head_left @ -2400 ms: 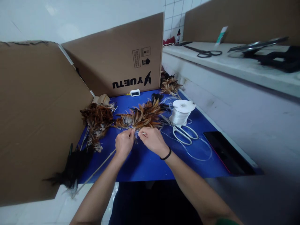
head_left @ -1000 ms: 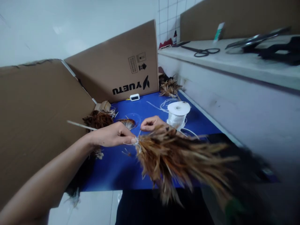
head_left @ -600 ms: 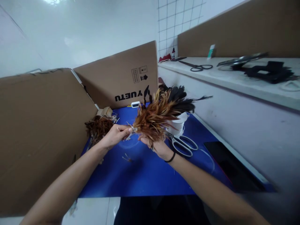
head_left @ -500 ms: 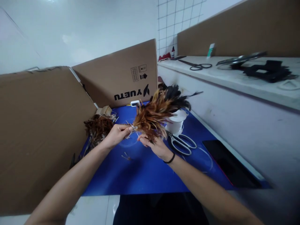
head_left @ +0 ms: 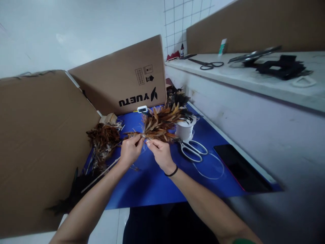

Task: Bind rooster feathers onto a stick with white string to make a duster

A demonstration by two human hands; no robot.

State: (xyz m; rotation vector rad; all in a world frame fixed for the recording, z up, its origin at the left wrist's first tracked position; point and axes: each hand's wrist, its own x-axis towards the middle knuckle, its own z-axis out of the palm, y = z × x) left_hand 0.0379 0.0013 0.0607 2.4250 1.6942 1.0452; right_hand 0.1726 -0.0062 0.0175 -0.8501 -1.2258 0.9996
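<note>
A bundle of brown and black feathers (head_left: 161, 122) is held over the blue mat, its tied end between my two hands. My left hand (head_left: 130, 147) pinches that end. My right hand (head_left: 161, 152), with a black band on the wrist, has its thumb and forefinger closed close beside it; what lies between them is too small to name. Behind the bundle's right side stands a spool of white cord (head_left: 185, 130), and white-handled scissors (head_left: 194, 150) lie just in front of the spool. A thin stick (head_left: 100, 174) runs beside my left forearm.
Brown feathers (head_left: 105, 135) are heaped at the left, with dark feathers (head_left: 73, 193) nearer. A dark phone-like slab (head_left: 241, 167) lies on the mat (head_left: 162, 189) at the right. Cardboard panels (head_left: 114, 78) stand behind and left. The shelf (head_left: 203, 75) carries black scissors (head_left: 207, 64).
The feather bundle is lower, with a thin stick and dark feathers now showing at the left. My right hand has turned its back upward and drawn closer to my left. The view has shifted slightly.
</note>
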